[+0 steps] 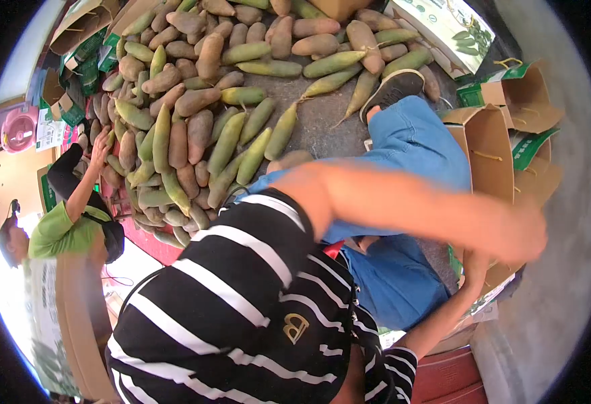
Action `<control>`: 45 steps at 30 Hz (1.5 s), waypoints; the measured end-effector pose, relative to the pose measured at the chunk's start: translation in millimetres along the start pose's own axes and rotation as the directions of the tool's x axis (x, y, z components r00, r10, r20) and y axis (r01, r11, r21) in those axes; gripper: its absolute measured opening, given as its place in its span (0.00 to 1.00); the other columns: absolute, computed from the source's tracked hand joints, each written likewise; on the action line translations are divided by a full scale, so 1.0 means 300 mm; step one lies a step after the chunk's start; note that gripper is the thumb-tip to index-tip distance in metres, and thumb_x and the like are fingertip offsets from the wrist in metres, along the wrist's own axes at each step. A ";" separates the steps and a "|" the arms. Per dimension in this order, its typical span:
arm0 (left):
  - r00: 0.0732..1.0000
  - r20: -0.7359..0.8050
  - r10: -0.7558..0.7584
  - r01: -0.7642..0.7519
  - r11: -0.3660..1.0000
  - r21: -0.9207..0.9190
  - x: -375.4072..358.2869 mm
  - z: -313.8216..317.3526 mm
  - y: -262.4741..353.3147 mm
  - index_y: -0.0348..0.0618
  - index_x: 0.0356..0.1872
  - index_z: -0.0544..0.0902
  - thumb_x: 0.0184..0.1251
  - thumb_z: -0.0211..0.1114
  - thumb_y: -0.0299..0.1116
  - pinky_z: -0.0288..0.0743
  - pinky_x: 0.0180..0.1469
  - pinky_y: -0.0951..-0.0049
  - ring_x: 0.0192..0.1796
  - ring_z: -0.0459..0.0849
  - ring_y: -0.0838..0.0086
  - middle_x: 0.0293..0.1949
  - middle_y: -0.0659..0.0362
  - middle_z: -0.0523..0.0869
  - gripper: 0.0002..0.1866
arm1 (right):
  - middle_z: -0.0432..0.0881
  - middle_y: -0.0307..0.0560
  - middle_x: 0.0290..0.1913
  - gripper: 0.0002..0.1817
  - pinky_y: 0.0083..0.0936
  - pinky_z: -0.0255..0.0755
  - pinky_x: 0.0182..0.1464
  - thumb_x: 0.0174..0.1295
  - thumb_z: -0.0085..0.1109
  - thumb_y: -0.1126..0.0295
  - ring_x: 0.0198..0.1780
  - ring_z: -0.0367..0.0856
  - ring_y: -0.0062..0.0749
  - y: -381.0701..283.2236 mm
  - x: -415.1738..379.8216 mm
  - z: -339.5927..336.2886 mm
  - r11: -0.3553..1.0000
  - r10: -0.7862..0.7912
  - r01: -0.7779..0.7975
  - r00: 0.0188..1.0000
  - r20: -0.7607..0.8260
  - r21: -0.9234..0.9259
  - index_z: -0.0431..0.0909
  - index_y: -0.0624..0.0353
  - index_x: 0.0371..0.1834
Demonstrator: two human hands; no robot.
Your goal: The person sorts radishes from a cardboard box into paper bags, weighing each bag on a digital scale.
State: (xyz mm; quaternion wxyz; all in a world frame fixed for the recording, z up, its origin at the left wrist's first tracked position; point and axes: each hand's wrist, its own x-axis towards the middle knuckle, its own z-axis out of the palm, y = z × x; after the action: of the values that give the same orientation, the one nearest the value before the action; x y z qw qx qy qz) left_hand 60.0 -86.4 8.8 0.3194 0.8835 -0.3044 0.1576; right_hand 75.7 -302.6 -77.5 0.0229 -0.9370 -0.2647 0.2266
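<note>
My left hand and my right hand are both at the right side of the head view, beside open cardboard boxes. One hand (521, 236) is smeared by motion over the edge of a brown box (489, 151); its fingers cannot be made out. The other forearm reaches up from below toward the same box, and its hand (476, 259) is mostly hidden behind the first arm. Whether either hand holds anything is not visible. Green and brown long radishes (228, 138) lie heaped on the floor, away from both hands.
A co-worker in a green shirt (66, 236) reaches a hand to the heap at the left. A printed box (447, 30) lies at the top right. Another carton (73, 323) stands at the lower left. A pink basin (19, 128) is at the far left.
</note>
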 end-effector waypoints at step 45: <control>-0.433 0.090 -0.897 0.647 -0.379 -0.662 -1.696 -0.099 -0.418 0.30 0.54 0.76 0.53 0.71 0.52 0.74 0.47 0.68 0.46 0.81 0.68 0.48 0.53 0.82 0.36 | 0.81 0.56 0.44 0.15 0.44 0.73 0.49 0.63 0.56 0.62 0.48 0.79 0.53 -0.027 -0.025 0.026 0.999 0.025 -0.022 0.990 -0.141 0.026 0.77 0.57 0.49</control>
State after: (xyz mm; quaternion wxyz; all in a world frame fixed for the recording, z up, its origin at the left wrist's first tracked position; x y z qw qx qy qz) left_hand -251.6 232.3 -268.5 0.5632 0.5542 0.6129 -0.0015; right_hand 62.7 -300.0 -80.0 0.0503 -0.9535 -0.2485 0.1629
